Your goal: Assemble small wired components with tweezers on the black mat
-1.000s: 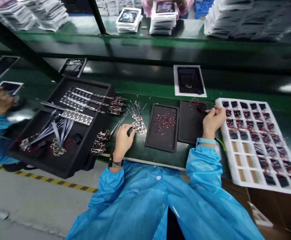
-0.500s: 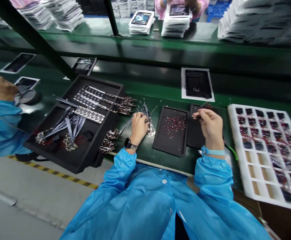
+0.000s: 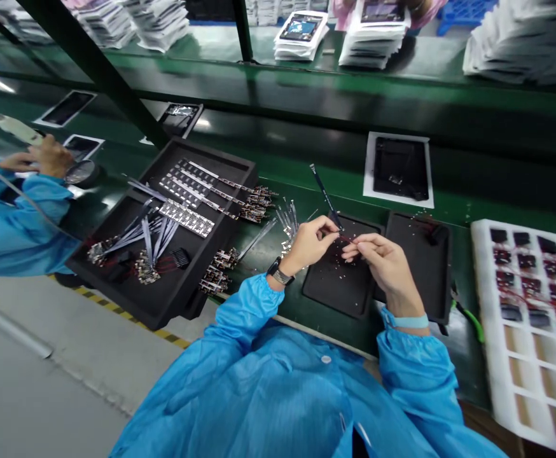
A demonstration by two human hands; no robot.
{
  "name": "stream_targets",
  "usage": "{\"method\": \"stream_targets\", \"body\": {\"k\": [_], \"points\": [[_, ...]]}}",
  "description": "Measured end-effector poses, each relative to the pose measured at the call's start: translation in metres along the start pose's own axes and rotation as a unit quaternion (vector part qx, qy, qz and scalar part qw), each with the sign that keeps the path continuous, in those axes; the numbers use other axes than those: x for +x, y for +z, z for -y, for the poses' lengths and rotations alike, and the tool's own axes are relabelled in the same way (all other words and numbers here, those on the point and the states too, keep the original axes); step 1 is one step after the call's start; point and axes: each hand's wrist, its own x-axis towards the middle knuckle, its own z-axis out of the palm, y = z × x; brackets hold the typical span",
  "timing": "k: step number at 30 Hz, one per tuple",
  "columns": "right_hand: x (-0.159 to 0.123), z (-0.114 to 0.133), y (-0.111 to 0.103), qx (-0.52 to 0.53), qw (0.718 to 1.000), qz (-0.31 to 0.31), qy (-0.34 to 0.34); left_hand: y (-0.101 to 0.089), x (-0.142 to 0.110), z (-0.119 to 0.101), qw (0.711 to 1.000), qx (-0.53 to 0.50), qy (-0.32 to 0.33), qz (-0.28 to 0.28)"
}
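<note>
Well, the left hand (image 3: 312, 243) is pinched nearly closed on a thin dark strip (image 3: 323, 189), which sticks up above a black tray (image 3: 330, 292) on the desk (image 3: 257, 270). The right hand (image 3: 378, 253) pinches thin red wires (image 3: 347, 239) between both hands. Fingers hide the wire ends. Any print on the strip is too tiny to read. A white tray (image 3: 500, 356) is cut off at the right.

There is one white divided tray (image 3: 495, 331); to its left I count one green-handled tool (image 3: 472, 319), two small black trays (image 3: 433, 273), four separate dark panels (image 3: 401, 166) and one thin dark strip (image 3: 324, 193) in the fingers (image 3: 322, 224).
</note>
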Motion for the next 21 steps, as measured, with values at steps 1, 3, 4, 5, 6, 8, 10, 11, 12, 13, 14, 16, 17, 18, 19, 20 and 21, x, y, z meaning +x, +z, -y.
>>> {"method": "stream_targets", "body": {"k": [1, 3, 4, 5, 6, 8, 10, 11, 12, 13, 14, 16, 17, 18, 19, 20, 21], "points": [[0.0, -0.001, 0.001, -0.001, 1.0, -0.003, 0.002, 0.005, -0.001, 0.004, 1.0, -0.017, -0.012, 0.001], [0.001, -0.003, 0.002, -0.021, 1.0, -0.016, 0.008, 0.011, -0.003, 0.01, 0.998, -0.057, -0.036, 0.009], [0.002, -0.004, 0.002, -0.039, 0.999, -0.023, 0.012, 0.013, -0.004, 0.013, 0.996, -0.078, -0.047, 0.018], [0.002, -0.004, 0.002, -0.058, 0.998, -0.029, 0.015, 0.014, -0.005, 0.015, 0.993, -0.1, -0.059, 0.029], [0.001, -0.005, 0.002, -0.077, 0.996, -0.034, 0.017, 0.014, -0.005, 0.016, 0.989, -0.122, -0.072, 0.043], [-0.001, -0.004, 0.002, -0.102, 0.994, -0.044, 0.015, 0.013, -0.007, 0.016, 0.979, -0.162, -0.102, 0.073], [-0.005, -0.002, 0.005, -0.113, 0.992, -0.052, 0.014, 0.01, -0.009, 0.014, 0.969, -0.187, -0.133, 0.09], [-0.007, -0.001, 0.006, -0.117, 0.991, -0.055, 0.015, 0.009, -0.01, 0.012, 0.966, -0.191, -0.147, 0.091], [-0.008, 0.0, 0.007, -0.12, 0.991, -0.057, 0.016, 0.007, -0.011, 0.01, 0.964, -0.191, -0.159, 0.09], [-0.009, 0.0, 0.008, -0.122, 0.991, -0.061, 0.015, 0.005, -0.012, 0.008, 0.964, -0.187, -0.168, 0.087], [-0.009, 0.0, 0.009, -0.123, 0.99, -0.062, 0.014, 0.004, -0.012, 0.007, 0.964, -0.18, -0.174, 0.089], [-0.009, -0.001, 0.009, -0.127, 0.99, -0.064, 0.013, 0.002, -0.012, 0.004, 0.964, -0.172, -0.181, 0.093], [-0.009, -0.002, 0.009, -0.13, 0.99, -0.063, 0.012, 0.002, -0.012, 0.003, 0.963, -0.17, -0.184, 0.096], [-0.009, -0.002, 0.009, -0.133, 0.989, -0.06, 0.01, 0.002, -0.012, 0.002, 0.962, -0.172, -0.187, 0.097], [-0.009, -0.003, 0.009, -0.138, 0.989, -0.056, 0.007, 0.002, -0.012, 0.001, 0.961, -0.174, -0.189, 0.098], [-0.01, -0.002, 0.009, -0.143, 0.988, -0.053, 0.003, 0.003, -0.012, 0.0, 0.961, -0.178, -0.19, 0.096], [-0.011, -0.002, 0.009, -0.149, 0.988, -0.048, 0.001, 0.003, -0.013, -0.001, 0.961, -0.18, -0.19, 0.093]]}}
